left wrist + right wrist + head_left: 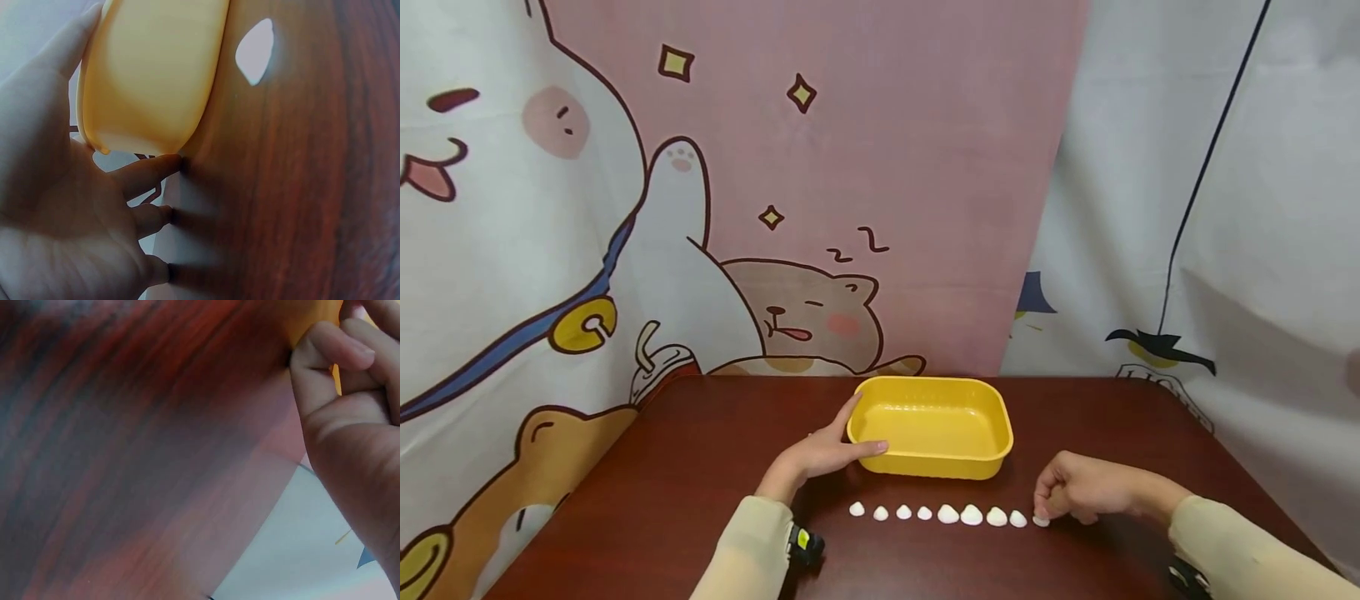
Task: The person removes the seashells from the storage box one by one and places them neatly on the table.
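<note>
A yellow plastic basin (pixel 931 467) stands on the table. My left hand (pixel 816 454) spans its left front corner, thumb laid over the front rim and forefinger straight along the left side. In the left wrist view the fingers (pixel 147 178) are spread, with tips down by the basin's end. My right hand (pixel 1086 485) has its fingers bent and pinches a small white shell-shaped piece (pixel 1041 522) at the tabletop. It is the rightmost of a row of white shell-shaped pieces (pixel 972 514). In the right wrist view the curled fingers (pixel 315 394) hide that piece.
The row runs left to right in front of the basin, its pieces slightly different in size. The dark reddish wooden table (pixel 625 508) reaches back to a cartoon-printed cloth (pixel 925 192). Another white piece (pixel 255 53) lies beside the basin in the left wrist view.
</note>
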Tool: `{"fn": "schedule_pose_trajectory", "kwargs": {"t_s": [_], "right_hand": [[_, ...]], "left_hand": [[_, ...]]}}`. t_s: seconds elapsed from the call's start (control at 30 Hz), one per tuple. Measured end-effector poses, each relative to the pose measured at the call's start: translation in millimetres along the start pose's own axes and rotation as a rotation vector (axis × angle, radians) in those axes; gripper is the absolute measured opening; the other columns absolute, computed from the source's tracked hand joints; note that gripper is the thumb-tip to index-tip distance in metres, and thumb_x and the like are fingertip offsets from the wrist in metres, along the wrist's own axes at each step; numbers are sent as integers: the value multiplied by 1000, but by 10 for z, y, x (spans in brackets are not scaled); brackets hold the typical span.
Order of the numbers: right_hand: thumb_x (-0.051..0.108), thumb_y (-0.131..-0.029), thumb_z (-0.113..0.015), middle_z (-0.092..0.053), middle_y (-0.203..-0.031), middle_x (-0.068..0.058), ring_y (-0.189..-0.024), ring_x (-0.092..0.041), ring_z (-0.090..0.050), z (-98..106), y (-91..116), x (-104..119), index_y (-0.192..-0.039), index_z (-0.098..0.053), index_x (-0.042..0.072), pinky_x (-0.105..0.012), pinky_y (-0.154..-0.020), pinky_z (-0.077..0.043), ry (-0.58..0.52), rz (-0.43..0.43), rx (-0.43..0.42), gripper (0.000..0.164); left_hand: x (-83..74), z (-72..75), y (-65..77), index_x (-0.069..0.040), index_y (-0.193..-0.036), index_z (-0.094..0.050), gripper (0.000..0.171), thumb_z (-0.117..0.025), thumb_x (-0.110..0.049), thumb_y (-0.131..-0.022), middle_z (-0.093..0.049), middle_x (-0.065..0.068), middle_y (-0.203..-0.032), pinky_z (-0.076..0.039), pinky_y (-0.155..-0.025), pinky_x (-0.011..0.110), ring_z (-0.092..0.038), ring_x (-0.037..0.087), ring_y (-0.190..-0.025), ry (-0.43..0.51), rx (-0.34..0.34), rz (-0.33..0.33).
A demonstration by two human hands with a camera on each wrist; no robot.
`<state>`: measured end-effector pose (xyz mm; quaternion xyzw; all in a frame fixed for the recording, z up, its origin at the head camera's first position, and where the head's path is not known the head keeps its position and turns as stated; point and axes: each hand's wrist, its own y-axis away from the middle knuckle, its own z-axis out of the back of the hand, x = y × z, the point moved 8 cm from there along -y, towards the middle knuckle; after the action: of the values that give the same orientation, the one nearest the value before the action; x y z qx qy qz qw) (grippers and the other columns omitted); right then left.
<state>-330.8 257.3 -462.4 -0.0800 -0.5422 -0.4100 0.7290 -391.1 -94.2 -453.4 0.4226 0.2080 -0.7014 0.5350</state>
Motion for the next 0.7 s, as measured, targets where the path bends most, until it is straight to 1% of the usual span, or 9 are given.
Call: {"fn": "schedule_pose_trajectory", "kwargs": {"t_s": [0.27, 0.43, 0.57, 0.63, 0.7], "right_hand": [[8, -99, -69, -52, -66, 3, -45, -5, -35, -6, 3, 43, -95, -75, -3, -19, -46, -33, 62, 14, -86, 14], [11, -100, -70, -51, -66, 4, -47, -6, -36, -6, 13, 30, -96, -75, 0, -19, -47, -33, 77, -12, -143, 13], [16, -95, -79, -46, -61, 7, -48, -7, -35, -6, 50, -2, -100, -73, 2, -21, -48, -33, 84, -47, -171, 15], [17, -92, -83, -43, -60, 8, -49, -7, -35, -15, 65, -4, -100, -72, 3, -21, -48, -32, 95, -48, -178, 19], [16, -90, -84, -42, -59, 9, -50, -6, -35, -26, 77, 6, -100, -71, 3, -20, -49, -31, 122, -31, -184, 21]], "left_hand": [[7, 20, -17, -41, -171, -8, 113, -75, -70, -86, -45, 17, -165, -35, -120, 71, -50, 39, -145, -4, -4, -2], [2, 23, -11, -41, -171, -9, 112, -76, -69, -86, -44, 16, -166, -34, -120, 70, -49, 38, -145, 2, -4, -5], [13, 10, -10, -43, -171, -8, 112, -75, -71, -86, -43, 16, -167, -35, -120, 70, -48, 38, -146, 1, 0, 3], [16, 5, -9, -43, -171, -8, 113, -75, -71, -86, -42, 16, -168, -34, -121, 70, -48, 38, -146, 5, 0, 7], [16, 6, -9, -43, -171, -8, 113, -76, -71, -85, -41, 16, -168, -34, -120, 70, -48, 38, -147, 7, -3, 10]]}}
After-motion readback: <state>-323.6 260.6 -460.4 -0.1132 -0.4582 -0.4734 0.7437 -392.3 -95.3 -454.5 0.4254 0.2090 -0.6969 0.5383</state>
